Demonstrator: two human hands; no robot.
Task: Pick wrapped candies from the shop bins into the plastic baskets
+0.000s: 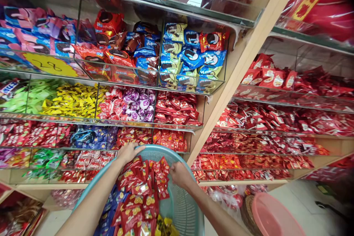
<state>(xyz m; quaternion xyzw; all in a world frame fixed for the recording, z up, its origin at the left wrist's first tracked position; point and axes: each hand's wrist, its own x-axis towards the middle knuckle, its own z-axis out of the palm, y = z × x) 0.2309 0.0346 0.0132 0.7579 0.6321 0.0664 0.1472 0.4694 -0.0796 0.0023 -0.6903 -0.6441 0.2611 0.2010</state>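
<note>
A teal plastic basket (181,206) sits low in front of me, holding a pile of red candy packets (139,191) with blue and yellow packets under them. My left hand (128,152) grips the basket's far rim, fingers curled over the edge. My right hand (179,175) is closed among the red packets near the right side of the pile; what its fingers pinch is hidden. Both forearms reach up from the bottom of the view.
Tiered glass shelves (110,68) full of wrapped sweets and biscuit packs stand ahead and to the right, split by a slanted wooden post (235,70). A yellow price tag (48,64) marked 28 sticks on the left. A pink basin (272,217) and woven basket sit at lower right.
</note>
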